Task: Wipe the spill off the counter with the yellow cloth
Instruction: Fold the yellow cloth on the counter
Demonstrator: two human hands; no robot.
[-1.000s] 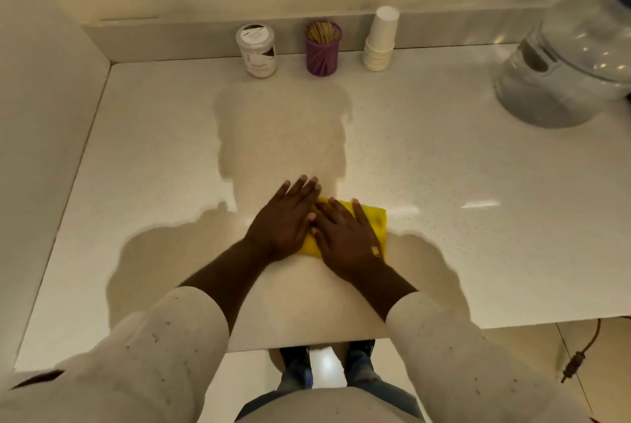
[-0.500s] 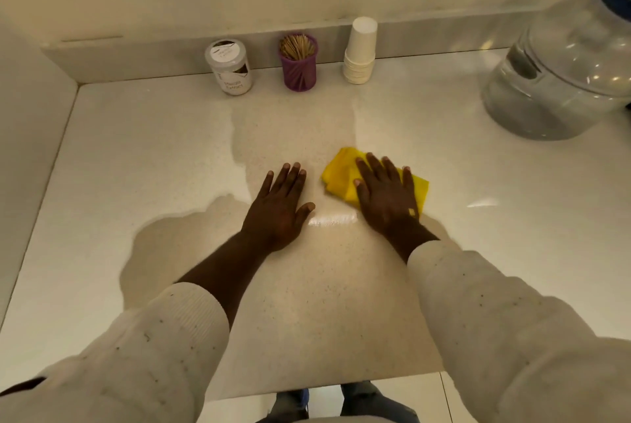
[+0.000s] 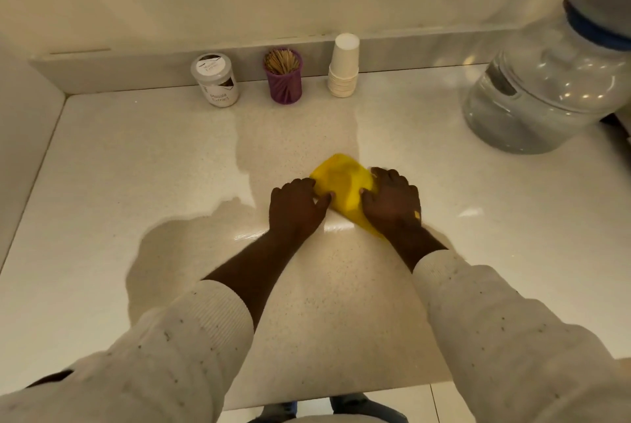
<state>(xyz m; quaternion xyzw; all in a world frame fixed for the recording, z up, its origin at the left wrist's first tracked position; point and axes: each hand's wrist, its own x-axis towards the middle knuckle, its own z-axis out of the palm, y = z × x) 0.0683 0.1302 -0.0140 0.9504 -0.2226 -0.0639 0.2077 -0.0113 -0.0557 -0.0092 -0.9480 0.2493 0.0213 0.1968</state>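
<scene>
The yellow cloth (image 3: 343, 185) lies bunched on the pale speckled counter (image 3: 136, 166), near its middle. My right hand (image 3: 392, 202) presses down on the cloth's right part, fingers curled over it. My left hand (image 3: 296, 209) rests against the cloth's left edge, fingertips touching it. A thin wet streak (image 3: 252, 235) glistens on the counter just in front of both hands. The cloth's near right corner is hidden under my right wrist.
Against the back ledge stand a white-lidded jar (image 3: 215, 79), a purple toothpick holder (image 3: 283, 76) and a stack of white paper cups (image 3: 344, 66). A large clear water bottle (image 3: 546, 88) sits at the right. A wall (image 3: 24, 122) bounds the left side.
The cloth slid away from the counter's front edge toward the middle under my right hand. My left hand parted from the cloth, then came back against its left edge.
</scene>
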